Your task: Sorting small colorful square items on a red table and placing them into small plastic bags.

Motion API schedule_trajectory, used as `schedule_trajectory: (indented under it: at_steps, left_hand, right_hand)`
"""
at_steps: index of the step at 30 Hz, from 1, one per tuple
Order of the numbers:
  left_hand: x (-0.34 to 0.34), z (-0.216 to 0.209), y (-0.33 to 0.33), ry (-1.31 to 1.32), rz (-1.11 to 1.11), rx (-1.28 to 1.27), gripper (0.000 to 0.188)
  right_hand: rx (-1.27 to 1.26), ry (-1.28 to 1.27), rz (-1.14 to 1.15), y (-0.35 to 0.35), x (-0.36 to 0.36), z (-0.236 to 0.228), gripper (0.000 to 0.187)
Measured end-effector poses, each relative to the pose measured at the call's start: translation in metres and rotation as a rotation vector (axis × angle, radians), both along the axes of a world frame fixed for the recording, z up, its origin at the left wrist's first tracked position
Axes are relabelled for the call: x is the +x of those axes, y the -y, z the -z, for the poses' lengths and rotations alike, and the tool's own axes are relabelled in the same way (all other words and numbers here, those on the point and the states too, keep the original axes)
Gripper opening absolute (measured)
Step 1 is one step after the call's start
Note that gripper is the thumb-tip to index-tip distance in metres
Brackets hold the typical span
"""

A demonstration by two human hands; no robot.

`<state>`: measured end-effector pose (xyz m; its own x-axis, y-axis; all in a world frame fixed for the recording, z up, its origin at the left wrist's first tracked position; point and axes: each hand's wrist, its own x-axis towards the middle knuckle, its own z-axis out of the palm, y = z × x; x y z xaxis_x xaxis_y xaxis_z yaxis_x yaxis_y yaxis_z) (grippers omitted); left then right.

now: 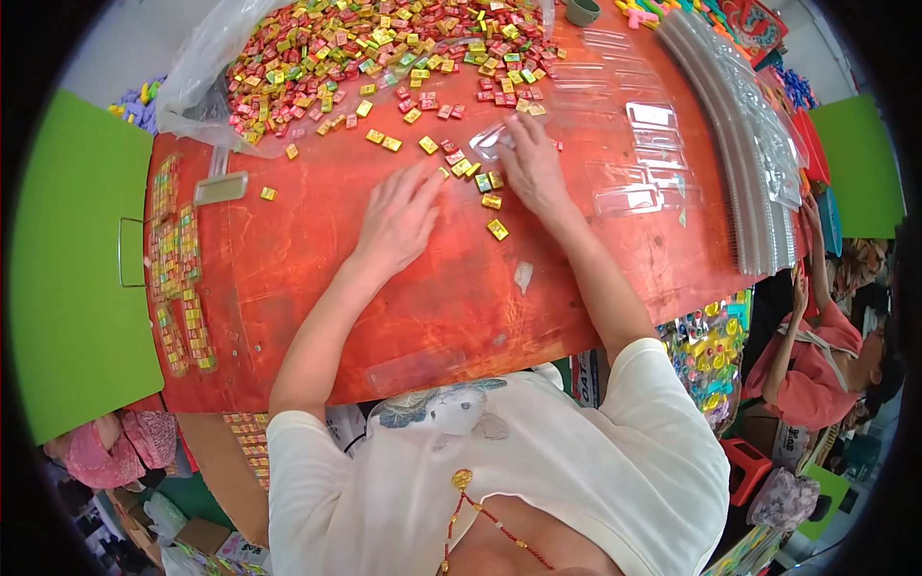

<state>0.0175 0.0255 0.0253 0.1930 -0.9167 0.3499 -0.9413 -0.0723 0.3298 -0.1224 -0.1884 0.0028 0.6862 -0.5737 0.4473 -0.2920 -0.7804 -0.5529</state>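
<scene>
My left hand [399, 216] rests low over the red table, palm down with its fingers stretched out. Its fingertips reach a small yellow wrapped block beside a loose cluster of yellow and red blocks [454, 158]. To the right, the fingers of my right hand [536, 173] are on the end of a small clear plastic tray [485, 144]; their exact grip is partly hidden. Between the hands, several yellow blocks lie scattered, one [497, 229] nearest me. Beyond them a large heap of red, yellow and green blocks [384, 58] spreads from a clear plastic bag [187, 96].
Filled trays of blocks [176, 259] line the table's left edge, near an oblong dish [221, 188]. Empty clear trays [629, 200] lie at right beside long stacks of nested plastic trays [735, 144]. A green cup [582, 12] stands far back. Another person [816, 370] is at right.
</scene>
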Motion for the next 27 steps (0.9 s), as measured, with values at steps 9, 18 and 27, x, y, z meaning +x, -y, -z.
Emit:
schedule_trajectory:
  at_steps: [9, 18, 27]
  left_hand:
    - [-0.014, 0.018, 0.093, 0.124, -0.037, 0.094, 0.053]
    - [-0.028, 0.015, 0.143, 0.271, 0.049, 0.106, 0.029]
    - [-0.020, 0.027, 0.162, 0.028, 0.035, 0.069, 0.025]
  right_hand:
    - [-0.231, -0.322, -0.024, -0.018, -0.060, -0.001, 0.050]
    - [-0.343, -0.366, 0.268, 0.063, -0.139, 0.014, 0.049]
    - [-0.292, -0.386, 0.158, -0.039, -0.151, 0.004, 0.052]
